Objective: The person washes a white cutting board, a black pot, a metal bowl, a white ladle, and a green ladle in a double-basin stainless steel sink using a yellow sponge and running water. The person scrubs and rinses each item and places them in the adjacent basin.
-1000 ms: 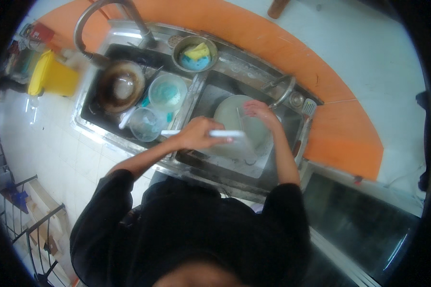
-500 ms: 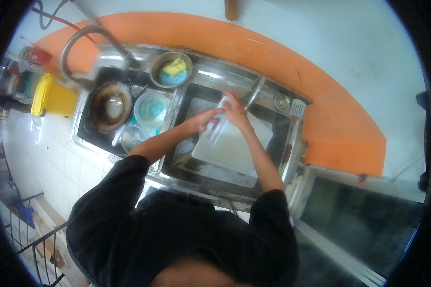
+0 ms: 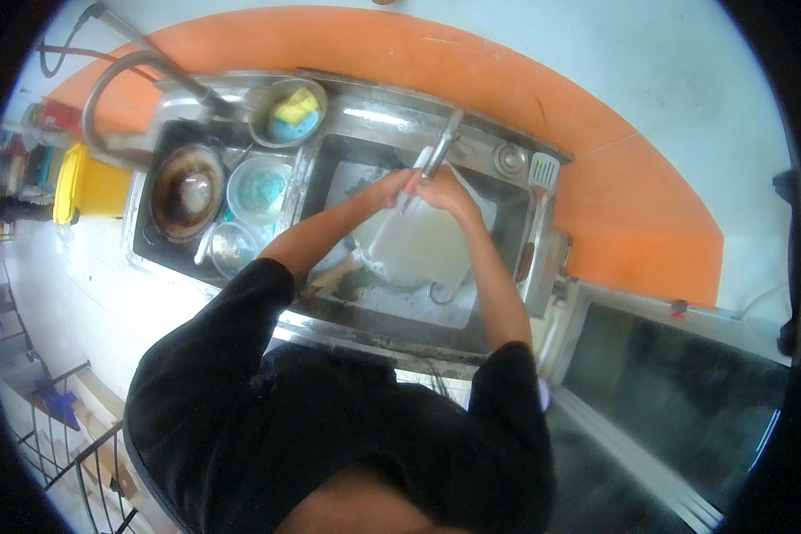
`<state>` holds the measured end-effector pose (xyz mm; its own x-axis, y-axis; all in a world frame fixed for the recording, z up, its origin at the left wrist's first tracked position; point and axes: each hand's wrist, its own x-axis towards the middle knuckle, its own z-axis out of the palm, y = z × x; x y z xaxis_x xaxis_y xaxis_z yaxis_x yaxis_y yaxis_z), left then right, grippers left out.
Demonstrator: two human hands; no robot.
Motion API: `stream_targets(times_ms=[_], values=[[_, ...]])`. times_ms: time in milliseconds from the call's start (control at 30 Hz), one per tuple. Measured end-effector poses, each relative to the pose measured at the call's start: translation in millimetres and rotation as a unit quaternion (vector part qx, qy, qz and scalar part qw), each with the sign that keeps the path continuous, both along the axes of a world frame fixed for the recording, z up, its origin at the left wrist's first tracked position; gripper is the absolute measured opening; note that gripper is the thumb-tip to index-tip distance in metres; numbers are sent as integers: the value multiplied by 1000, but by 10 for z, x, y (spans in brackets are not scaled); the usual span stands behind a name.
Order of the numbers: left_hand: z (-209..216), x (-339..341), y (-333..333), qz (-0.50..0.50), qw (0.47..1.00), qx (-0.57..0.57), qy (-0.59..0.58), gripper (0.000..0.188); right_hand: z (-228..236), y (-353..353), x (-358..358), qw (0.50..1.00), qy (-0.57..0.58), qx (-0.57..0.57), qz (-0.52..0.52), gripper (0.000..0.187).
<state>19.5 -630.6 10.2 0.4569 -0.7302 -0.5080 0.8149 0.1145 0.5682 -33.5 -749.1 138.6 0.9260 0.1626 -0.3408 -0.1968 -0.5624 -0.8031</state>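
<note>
A white plastic cutting board [image 3: 423,252] is tilted in the right sink basin, its upper end beneath the metal faucet [image 3: 441,151]. My left hand [image 3: 392,189] and my right hand [image 3: 448,192] are closed together at that upper end, gripping it from both sides. Part of the fingers is hidden by the spout and blurred. Below the spout a thin streak, apparently water, runs down the board. Near my left forearm, a wooden utensil [image 3: 333,274] lies in the basin.
The left basin [image 3: 171,254] holds a browned pan [image 3: 187,194], a bowl with bluish contents [image 3: 258,191] and a clear bowl [image 3: 233,249]. Behind stands a pot [image 3: 260,126] with yellow and blue cloths or sponges. A slotted spatula [image 3: 543,169] leans at the right rim.
Both hands and the board's upper end have come under the faucet, hands closer together. The board's lower part has shifted, showing more basin floor and a drain ring. The whole view has shifted slightly.
</note>
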Motion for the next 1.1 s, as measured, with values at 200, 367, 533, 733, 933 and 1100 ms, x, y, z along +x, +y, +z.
stream_targets(times_ms=[200,367,533,733,933,1100], values=[[-123,22,-81,31,988,72,-134,27,4,11,84,995,4,-92,32,20],[-274,1,-38,-14,945,102,-310,23,-76,-39,55,997,55,48,36,16],[-236,-149,-90,82,857,48,-507,22,-370,107,124,951,95,260,140,16],[-136,-188,129,-107,765,305,-557,29,-728,88,92,957,-267,-99,-64,35],[-106,-292,395,-192,831,268,-447,50,-1057,121,109,949,-291,-103,-67,42],[256,-329,898,-191,926,154,-286,47,-1199,256,220,977,-162,-135,-42,40]])
